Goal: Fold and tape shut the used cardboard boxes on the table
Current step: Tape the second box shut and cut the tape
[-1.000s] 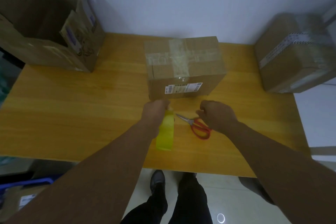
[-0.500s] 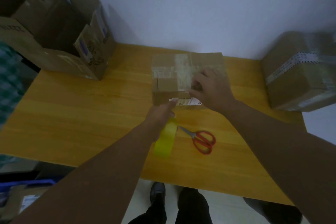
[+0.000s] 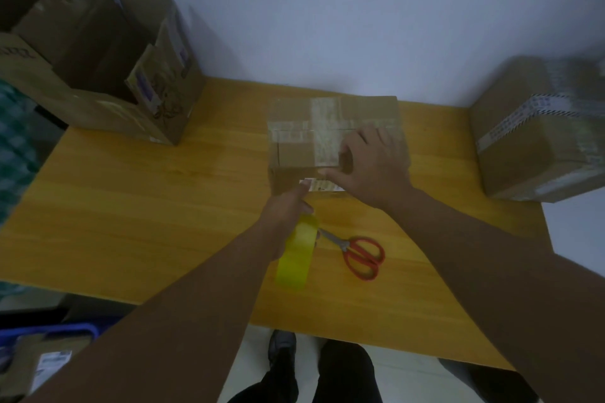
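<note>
A small closed cardboard box (image 3: 294, 118) with a cross of clear tape on top sits in the middle of the wooden table (image 3: 131, 206). My right hand (image 3: 373, 163) grips its near right top corner, fingers on the lid and thumb along the front edge. My left hand (image 3: 288, 209) holds a yellow tape roll (image 3: 296, 258) just in front of the box, with its forefinger stretched toward the white label (image 3: 324, 185) on the box's front face.
Red-handled scissors (image 3: 363, 255) lie on the table right of the tape roll. An open box (image 3: 98, 82) stands at the back left. A taped box (image 3: 537, 134) sits at the right edge. My legs and shoes show below the near table edge.
My right hand rose from beside the scissors and settled on the box's near right top corner. My left hand with the tape roll stayed in front of the box. The camera tilted.
</note>
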